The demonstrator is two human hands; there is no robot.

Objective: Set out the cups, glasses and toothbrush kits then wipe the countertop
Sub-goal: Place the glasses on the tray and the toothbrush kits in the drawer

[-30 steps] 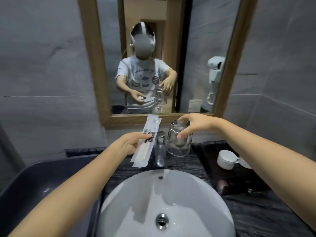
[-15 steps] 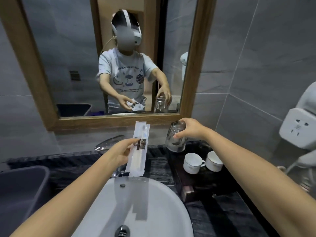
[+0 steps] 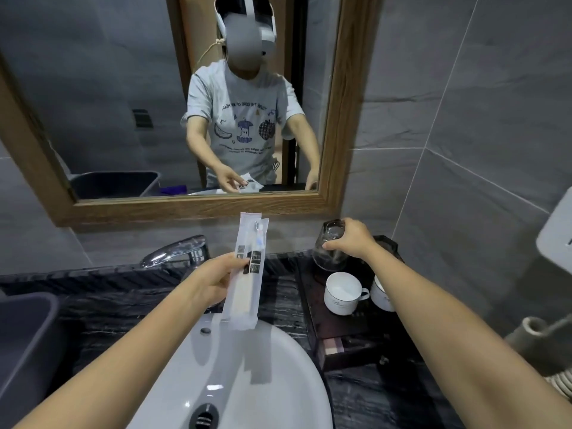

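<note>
Right hand (image 3: 351,241) grips a glass (image 3: 329,249) tilted, low over the far end of the dark tray (image 3: 337,328), right of the sink (image 3: 247,376). Two white cups (image 3: 343,293) sit on the tray just nearer than the glass. Left hand (image 3: 216,281) pinches bagged toothbrush kits (image 3: 247,274), long axis running away from the person, over the sink's far rim. Tray lies right of the kits; right hand is nearer it. Glass probably goes down first.

My T-shirt (image 3: 241,119), reflected in the mirror (image 3: 337,119), carries reversed lettering I cannot make out. The cup (image 3: 342,294) right of the basin (image 3: 278,366) bears a faint script mark, too small to read.
</note>
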